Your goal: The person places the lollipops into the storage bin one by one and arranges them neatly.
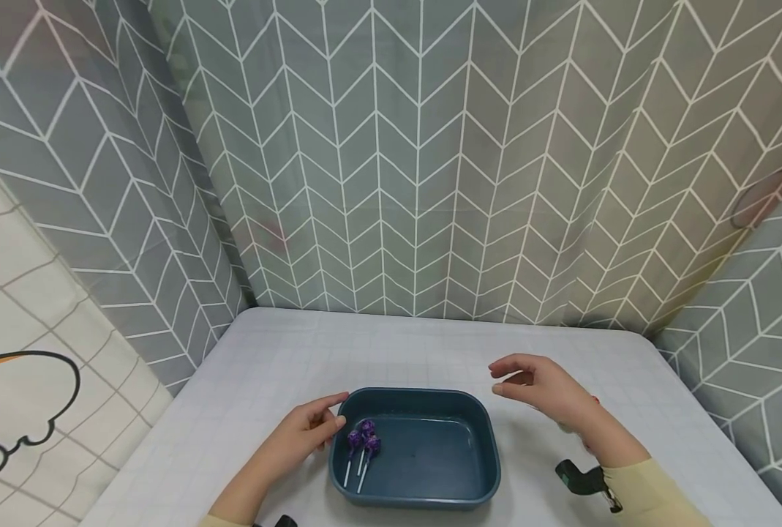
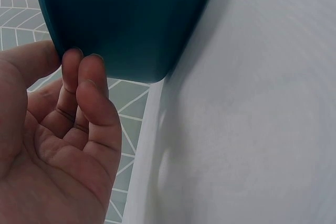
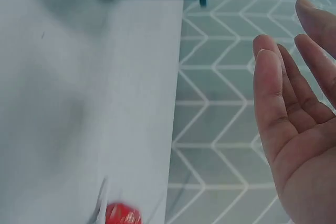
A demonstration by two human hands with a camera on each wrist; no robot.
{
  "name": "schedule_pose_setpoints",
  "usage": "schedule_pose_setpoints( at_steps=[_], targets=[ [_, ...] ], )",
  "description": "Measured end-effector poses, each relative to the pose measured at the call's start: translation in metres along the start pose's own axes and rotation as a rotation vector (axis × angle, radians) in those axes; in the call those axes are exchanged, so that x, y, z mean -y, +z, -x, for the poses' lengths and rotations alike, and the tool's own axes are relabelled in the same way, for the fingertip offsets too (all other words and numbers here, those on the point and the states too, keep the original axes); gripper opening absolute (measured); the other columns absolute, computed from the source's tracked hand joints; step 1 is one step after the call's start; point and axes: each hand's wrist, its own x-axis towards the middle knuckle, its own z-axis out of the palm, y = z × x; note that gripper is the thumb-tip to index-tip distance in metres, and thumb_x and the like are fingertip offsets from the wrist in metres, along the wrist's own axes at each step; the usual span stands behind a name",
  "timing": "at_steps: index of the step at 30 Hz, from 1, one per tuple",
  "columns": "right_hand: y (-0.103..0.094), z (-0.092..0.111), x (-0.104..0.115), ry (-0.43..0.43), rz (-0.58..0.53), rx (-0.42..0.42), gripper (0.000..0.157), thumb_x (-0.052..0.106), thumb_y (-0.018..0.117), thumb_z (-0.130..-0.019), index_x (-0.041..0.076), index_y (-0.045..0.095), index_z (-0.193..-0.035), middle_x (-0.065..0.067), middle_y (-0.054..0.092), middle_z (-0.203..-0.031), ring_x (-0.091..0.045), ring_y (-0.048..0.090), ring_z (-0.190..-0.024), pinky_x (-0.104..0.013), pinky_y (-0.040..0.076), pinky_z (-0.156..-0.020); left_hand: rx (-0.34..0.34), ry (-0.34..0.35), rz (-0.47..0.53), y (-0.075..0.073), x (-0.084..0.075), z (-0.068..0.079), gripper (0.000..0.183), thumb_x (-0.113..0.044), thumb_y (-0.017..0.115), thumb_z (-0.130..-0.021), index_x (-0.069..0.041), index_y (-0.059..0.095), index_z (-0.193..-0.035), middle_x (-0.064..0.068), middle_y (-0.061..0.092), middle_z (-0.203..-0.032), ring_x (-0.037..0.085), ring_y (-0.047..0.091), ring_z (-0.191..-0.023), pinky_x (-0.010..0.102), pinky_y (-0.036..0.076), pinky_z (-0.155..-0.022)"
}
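Head view: blue bin [image 1: 430, 457] set lengthwise left-to-right, rim pinched by left hand [image 1: 301, 433]; purple lollipops [image 1: 367, 440] inside, sticks pointed nearward; right hand [image 1: 551, 394] held empty, fingers loosely parted.

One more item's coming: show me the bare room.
Free: white table between its back edge and the dark-blue rectangular plastic tub; tub floor right of three round purple lollipops. Crowded: the tub's left end, with lollipops inside and the left hand at its rim. Near the right hand: a round red item.
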Motion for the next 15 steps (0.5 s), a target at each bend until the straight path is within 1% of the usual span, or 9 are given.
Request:
schedule_pose_setpoints(
  at_steps=[3, 7, 10, 15],
  targets=[
    [-0.008, 0.004, -0.007, 0.006, 0.035, -0.036, 0.044, 0.037, 0.077, -0.086, 0.012, 0.067, -0.121, -0.008, 0.066, -0.117, -0.021, 0.066, -0.101, -0.036, 0.055, -0.078, 0.008, 0.006, 0.011, -0.001, 0.001, -0.001, 0.05, -0.033, 0.063, -0.098, -0.014, 0.053, -0.143, 0.006, 0.061, -0.08, 0.021, 0.057, -0.067, 0.031, 0.051, -0.058],
    [-0.016, 0.01, -0.014, 0.037, 0.024, -0.066, 0.046, 0.039, 0.077, -0.087, 0.01, 0.066, -0.122, -0.013, 0.065, -0.119, -0.023, 0.066, -0.102, -0.037, 0.056, -0.074, 0.014, 0.003, 0.01, -0.001, 0.002, -0.003, 0.048, -0.034, 0.063, -0.098, -0.016, 0.054, -0.142, 0.005, 0.062, -0.081, 0.021, 0.058, -0.068, 0.031, 0.052, -0.058],
    [-0.019, 0.013, -0.02, 0.061, 0.015, -0.077, 0.049, 0.039, 0.077, -0.087, 0.008, 0.066, -0.122, -0.014, 0.065, -0.119, -0.025, 0.066, -0.102, -0.036, 0.057, -0.076, 0.018, 0.001, 0.011, 0.0, 0.003, -0.002, 0.048, -0.033, 0.063, -0.098, -0.016, 0.054, -0.142, 0.006, 0.063, -0.082, 0.021, 0.059, -0.068, 0.03, 0.052, -0.058],
    [-0.025, 0.018, -0.03, 0.079, 0.034, -0.093, 0.05, 0.038, 0.076, -0.088, 0.007, 0.064, -0.126, -0.015, 0.065, -0.121, -0.026, 0.066, -0.103, -0.034, 0.056, -0.079, 0.02, -0.003, 0.035, -0.001, 0.001, -0.001, 0.049, -0.031, 0.064, -0.098, -0.013, 0.054, -0.142, 0.007, 0.061, -0.082, 0.02, 0.058, -0.067, 0.031, 0.051, -0.057]
  ],
)
